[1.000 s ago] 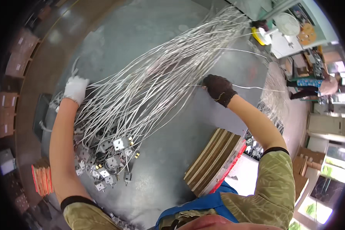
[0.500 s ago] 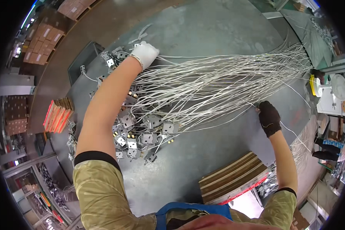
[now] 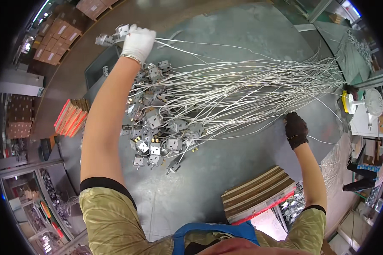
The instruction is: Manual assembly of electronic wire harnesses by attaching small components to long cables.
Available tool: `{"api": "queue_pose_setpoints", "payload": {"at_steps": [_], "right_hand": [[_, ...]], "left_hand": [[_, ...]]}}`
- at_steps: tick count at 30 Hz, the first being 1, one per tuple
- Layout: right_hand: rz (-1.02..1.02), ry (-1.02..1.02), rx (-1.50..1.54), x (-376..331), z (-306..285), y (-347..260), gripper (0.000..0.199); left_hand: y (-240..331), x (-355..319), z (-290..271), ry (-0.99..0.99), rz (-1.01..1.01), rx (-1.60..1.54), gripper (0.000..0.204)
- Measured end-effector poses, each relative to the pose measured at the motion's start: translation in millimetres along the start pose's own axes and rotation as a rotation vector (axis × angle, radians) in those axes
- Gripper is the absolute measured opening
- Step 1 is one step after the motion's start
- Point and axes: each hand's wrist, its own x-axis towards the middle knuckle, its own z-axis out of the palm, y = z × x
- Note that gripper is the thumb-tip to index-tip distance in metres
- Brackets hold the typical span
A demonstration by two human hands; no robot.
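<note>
My left hand point(image 3: 139, 41), in a white glove, is closed around a few white cables point(image 3: 187, 41) above the far left of the table. From its far side hang metal connector pieces point(image 3: 106, 39), somewhat blurred. Below it lies a heap of silvery metal connector pieces point(image 3: 155, 121), some with brass-coloured prongs. Their white cables point(image 3: 242, 85) fan out to the right in a long loose bundle. My right hand point(image 3: 296, 129), in a dark glove, rests low over the table beside the bundle's near edge. Its fingers are curled, and what they hold is hidden; a thin white cable emerges beside its wrist.
The grey table point(image 3: 178, 204) bears the heap. A stack of brown boards with a red edge point(image 3: 259, 193) stands at its near side. Orange-edged sheets point(image 3: 71, 118) are stacked at left, near a dark bin point(image 3: 98, 63). A white fan point(image 3: 373, 102) stands at right.
My left hand has moved away and left, lifting connector pieces and their cables off the heap. The right hand has hardly moved; its fingers have curled inward.
</note>
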Motion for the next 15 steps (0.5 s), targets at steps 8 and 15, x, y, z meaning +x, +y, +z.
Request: {"api": "queue_pose_setpoints", "payload": {"at_steps": [8,15], "right_hand": [[0.006,-0.009,0.072,-25.4,-37.2,-15.1,0.024],[-0.237,0.186,0.305,-18.1,-105.7,-105.6,0.035]], "left_hand": [[-128.8,-125.0,-12.8,-0.277,-0.258,0.316,0.015],[-295.6,-270.0,-111.5,-0.181,-0.577,0.445,0.022]]}}
